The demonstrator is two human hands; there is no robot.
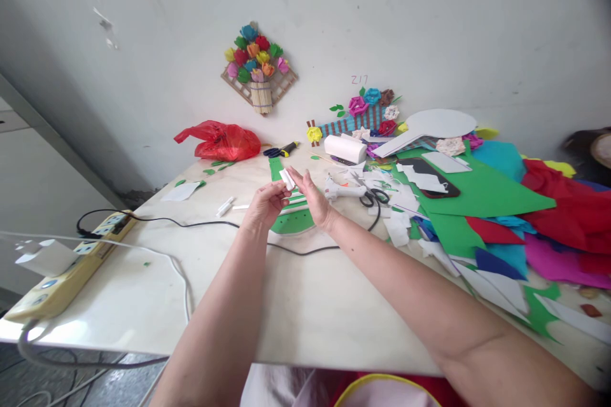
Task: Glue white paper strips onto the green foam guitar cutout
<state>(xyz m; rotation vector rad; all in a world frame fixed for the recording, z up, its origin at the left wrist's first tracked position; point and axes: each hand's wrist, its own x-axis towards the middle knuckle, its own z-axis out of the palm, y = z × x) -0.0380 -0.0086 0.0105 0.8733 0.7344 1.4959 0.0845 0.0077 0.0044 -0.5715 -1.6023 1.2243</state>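
Observation:
Pinched between the thumb and fingers of my left hand point(270, 201) is a small white piece point(287, 179), folded or rolled; I cannot tell which. My right hand point(314, 198) is open beside it, fingers stretched, with the fingertips close to or touching the piece's right side. Below both hands lies a green cut-out point(292, 224) with white strips across it and a row of dark dots, partly hidden by the hands. More white rolled bits point(224, 206) are on the table left of my left hand.
A white glue gun point(344, 189) and black-handled scissors point(374, 197) lie right, among paper scraps and a phone point(427, 178). A black cord point(305, 253) crosses the table in front. Left stands a power strip point(90, 248); behind lies a red plastic bag point(222, 141).

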